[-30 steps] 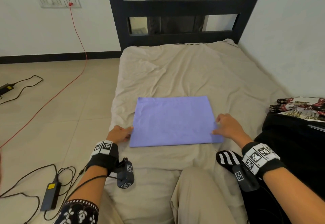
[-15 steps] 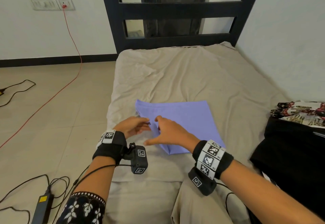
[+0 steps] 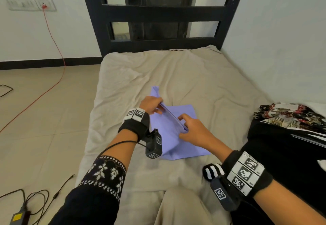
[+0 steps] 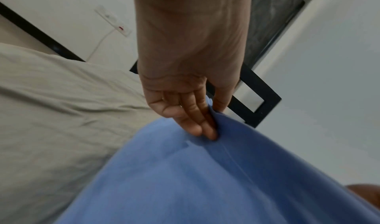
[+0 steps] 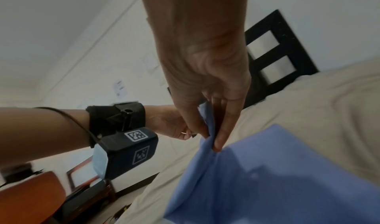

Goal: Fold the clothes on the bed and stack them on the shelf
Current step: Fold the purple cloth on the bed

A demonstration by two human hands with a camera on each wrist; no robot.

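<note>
A lilac-blue garment (image 3: pixel 176 136) (image 4: pixel 185 178) (image 5: pixel 267 178) lies partly folded on the beige bed sheet (image 3: pixel 176 69), its left part lifted off the bed. My left hand (image 3: pixel 151 103) (image 4: pixel 195 113) pinches the far end of the raised edge between thumb and fingers. My right hand (image 3: pixel 190 127) (image 5: pixel 213 126) pinches the near end of the same edge. The lower layer of the garment still lies flat on the sheet under the raised flap.
A dark bed frame (image 3: pixel 162 14) stands at the far end, with a white wall along the right. Black clothing (image 3: pixel 282 154) and a patterned garment (image 3: pixel 289 115) lie on the right. Cables and a power adapter (image 3: pixel 19 217) lie on the tiled floor on the left.
The flat rectangle has been gathered: my right hand crossed to the left side, then both hands lifted the cloth's edge up, raising the left part off the bed.
</note>
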